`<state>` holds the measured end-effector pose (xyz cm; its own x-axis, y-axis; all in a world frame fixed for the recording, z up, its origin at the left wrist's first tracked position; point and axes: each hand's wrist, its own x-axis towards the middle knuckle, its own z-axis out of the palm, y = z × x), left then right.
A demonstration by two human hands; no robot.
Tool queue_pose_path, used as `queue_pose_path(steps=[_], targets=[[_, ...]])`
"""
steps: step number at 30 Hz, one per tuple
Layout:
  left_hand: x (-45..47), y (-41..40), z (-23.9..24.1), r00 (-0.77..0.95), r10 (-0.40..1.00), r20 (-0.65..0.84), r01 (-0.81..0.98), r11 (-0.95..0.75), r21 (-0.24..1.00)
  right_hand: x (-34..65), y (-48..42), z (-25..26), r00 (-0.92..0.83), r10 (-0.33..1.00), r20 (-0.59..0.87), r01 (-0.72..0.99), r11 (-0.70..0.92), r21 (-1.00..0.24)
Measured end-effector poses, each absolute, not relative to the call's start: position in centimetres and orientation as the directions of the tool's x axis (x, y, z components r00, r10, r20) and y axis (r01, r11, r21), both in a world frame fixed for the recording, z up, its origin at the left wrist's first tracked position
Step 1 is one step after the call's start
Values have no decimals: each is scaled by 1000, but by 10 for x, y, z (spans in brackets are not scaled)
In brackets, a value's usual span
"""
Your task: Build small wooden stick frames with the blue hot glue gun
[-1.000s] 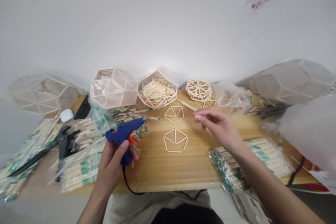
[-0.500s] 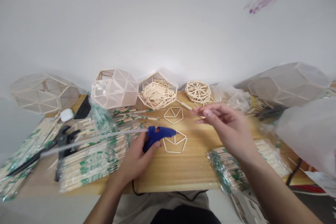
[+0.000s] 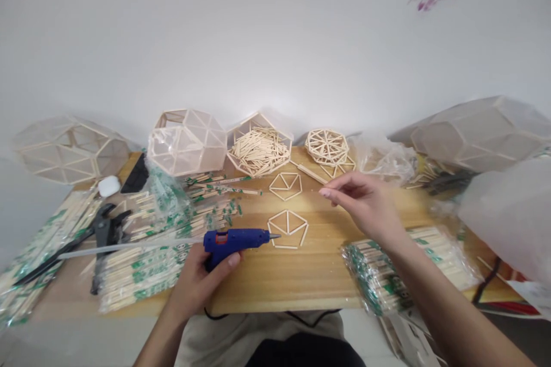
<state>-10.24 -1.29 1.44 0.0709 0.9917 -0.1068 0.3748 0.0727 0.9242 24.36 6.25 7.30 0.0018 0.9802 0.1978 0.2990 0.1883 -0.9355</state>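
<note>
Left hand (image 3: 202, 284) is gripping the blue glue gun (image 3: 236, 239) by its handle (image 3: 213, 261), nozzle (image 3: 274, 235) pointing at the nearer stick frame (image 3: 287, 222) on the table (image 3: 310, 281); right hand (image 3: 365, 203) is pinching, contents unclear. Gun is probably feeling light, rigid; hold handle, avoid nozzle.

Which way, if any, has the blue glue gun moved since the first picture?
Yes: the glue gun moved right and down in view, relative to the lower pentagon.
</note>
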Motion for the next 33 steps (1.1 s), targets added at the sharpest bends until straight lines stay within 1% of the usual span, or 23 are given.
queue_pose_path(steps=[3,5,10,13,16,20,22,24,27,30,33], targets=[[-100,-12,13,66,993,-98,362,68,930,241,65,70,-53,975,215,352,220,-910],[-97,-11,15,41,995,-91,327,73,942,241,66,69,-76,977,201,372,214,-903],[-90,-9,17,-11,998,-59,245,60,968,243,68,68,-80,982,170,359,188,-914],[-90,-8,16,-23,998,-65,235,69,970,246,71,67,-146,981,131,363,176,-915],[-92,-7,15,-4,997,-82,270,80,960,250,75,64,-212,969,128,451,213,-867],[-93,-12,12,-4,989,-151,339,143,930,257,80,56,-279,946,163,590,303,-748],[-93,-18,9,4,981,-193,404,175,898,261,81,52,-303,937,176,624,334,-706],[-89,-26,6,9,979,-202,464,175,869,264,80,48,-312,932,182,644,349,-681],[-77,-35,6,-22,995,-100,505,98,858,268,73,44,-281,940,196,692,340,-637],[-63,-41,8,70,997,-21,523,-19,852,266,58,40,-207,951,229,750,305,-587],[-55,-43,9,117,993,8,531,-69,844,259,37,36,-242,943,227,744,331,-581]])
